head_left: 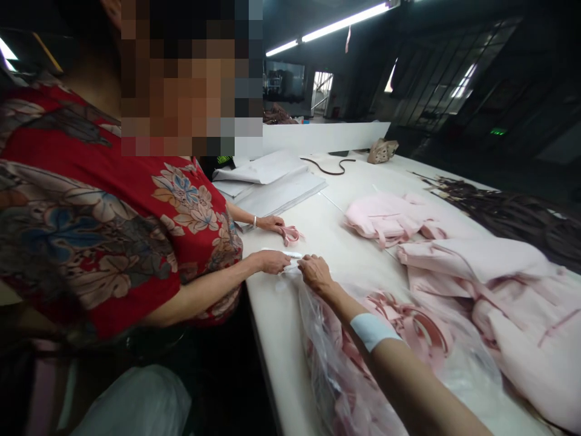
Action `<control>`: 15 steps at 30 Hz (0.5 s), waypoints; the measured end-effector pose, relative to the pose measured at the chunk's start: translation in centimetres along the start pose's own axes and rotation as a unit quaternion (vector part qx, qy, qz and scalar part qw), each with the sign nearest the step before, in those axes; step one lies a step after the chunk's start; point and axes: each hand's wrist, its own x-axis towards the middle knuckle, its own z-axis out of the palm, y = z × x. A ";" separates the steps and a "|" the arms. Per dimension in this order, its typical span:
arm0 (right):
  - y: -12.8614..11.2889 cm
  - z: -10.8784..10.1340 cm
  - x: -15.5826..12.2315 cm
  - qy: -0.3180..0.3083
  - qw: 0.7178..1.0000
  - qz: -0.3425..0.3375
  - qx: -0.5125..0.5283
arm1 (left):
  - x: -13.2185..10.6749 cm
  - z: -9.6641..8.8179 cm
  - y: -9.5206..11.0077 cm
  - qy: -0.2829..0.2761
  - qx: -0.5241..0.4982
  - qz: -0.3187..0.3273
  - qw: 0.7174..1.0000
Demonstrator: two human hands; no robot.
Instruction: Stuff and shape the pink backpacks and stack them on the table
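My right hand [315, 272] reaches in from the lower right, a pale patch on its forearm. Its fingers are pinched at the edge of a small whitish plastic-looking piece [292, 265], whose exact kind I cannot make out. A co-worker's hand [273, 261] has the other side of this piece. Near the co-worker's other hand [271, 223] is a looped pink strap [290, 235]. Beneath my forearm lies a clear plastic bag [318, 339] with pink straps [424, 330] in and around it. My left hand is out of the frame.
Pink fabric bags [481, 260] are spread over the right of the white table [272, 327]. Dark straps [508, 212] lie along its far right edge. Paper sheets [276, 181] and a brown cord [333, 172] are farther back. The co-worker in a red floral top [195, 242] stands at the left.
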 end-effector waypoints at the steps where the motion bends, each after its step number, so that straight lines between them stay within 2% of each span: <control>1: 0.2 -0.3 -0.2 0.012 1.000 0.009 0.005 | -0.3 0.4 -0.1 -0.006 -0.011 -0.011 1.000; 6: 1.2 -2.4 -1.9 0.065 0.996 0.027 0.052 | -2.0 2.6 1.0 -0.003 -0.051 -0.050 0.997; 10: 2.2 -5.4 -4.7 0.120 0.984 0.049 0.123 | -4.6 4.1 2.8 0.025 -0.058 -0.086 0.994; 12: 3.1 -7.3 -7.4 0.157 0.968 0.081 0.180 | -7.9 5.5 2.2 0.036 -0.059 -0.097 0.993; 13: 3.8 -8.3 -9.3 0.174 0.956 0.100 0.214 | -10.4 6.5 1.2 0.041 -0.059 -0.101 0.992; 15: 5.4 -9.7 -14.2 0.194 0.926 0.137 0.295 | -16.9 8.6 -2.2 0.046 -0.058 -0.114 0.991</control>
